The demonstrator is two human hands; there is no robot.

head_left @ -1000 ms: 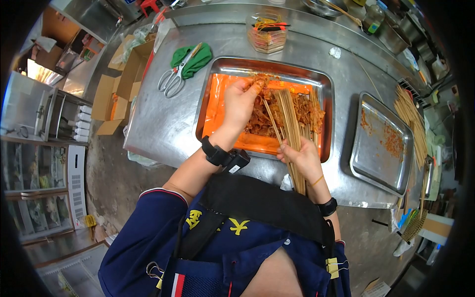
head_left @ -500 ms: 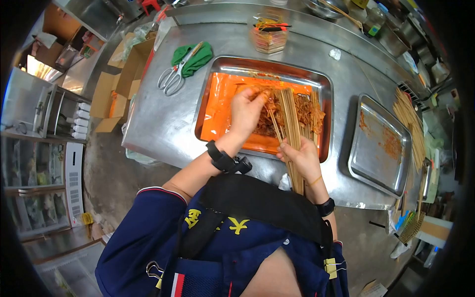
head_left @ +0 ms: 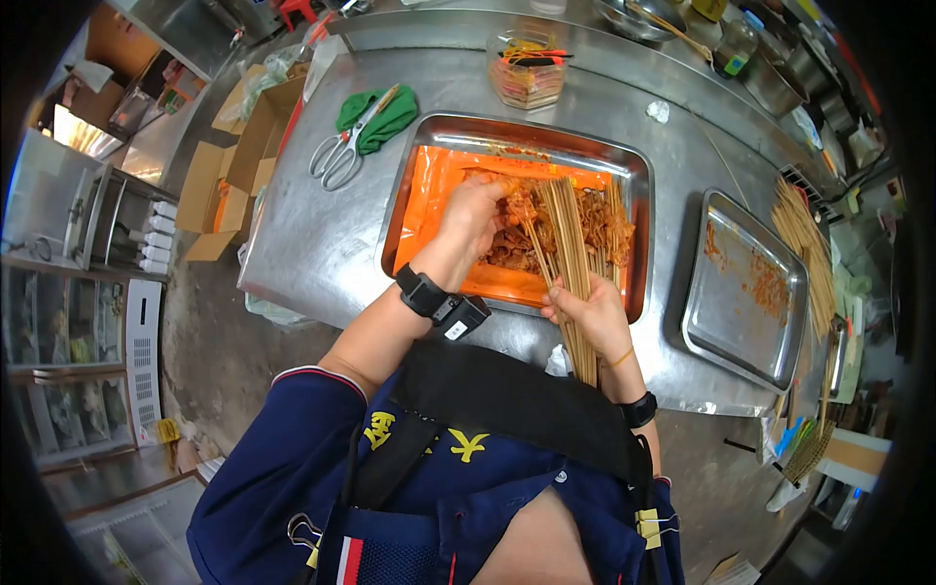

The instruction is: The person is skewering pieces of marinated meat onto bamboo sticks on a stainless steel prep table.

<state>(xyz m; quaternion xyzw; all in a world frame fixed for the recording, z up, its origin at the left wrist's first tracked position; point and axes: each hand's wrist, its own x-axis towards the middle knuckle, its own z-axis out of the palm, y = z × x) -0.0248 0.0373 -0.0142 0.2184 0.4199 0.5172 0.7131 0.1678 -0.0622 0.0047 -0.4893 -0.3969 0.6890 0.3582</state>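
A steel tray (head_left: pixel 639 185) holds an orange sheet (head_left: pixel 421 195) and reddish, sauce-coated food (head_left: pixel 512 251). My left hand (head_left: pixel 475 210) is over the tray's middle, its fingers pinched on a piece of the coated food beside the stick tips. In my right hand (head_left: pixel 593 317) is a thick bundle of wooden sticks (head_left: pixel 573 234), its upper end over the food and its lower end near my apron. One or two thinner sticks lean apart on the bundle's left side. More sticks with food lie at the tray's right side.
Scissors (head_left: pixel 341 151) rest against a green cloth (head_left: pixel 390 122) on the left. Behind the tray is a clear container (head_left: pixel 527 78) with rubber bands. On the right are a sauce-stained tray (head_left: pixel 746 292) and loose wooden sticks (head_left: pixel 804 239). A cardboard box (head_left: pixel 213 185) stands left of the table.
My left hand has shifted slightly left and its wrist has turned. My right hand and the stick bundle are almost where they were.
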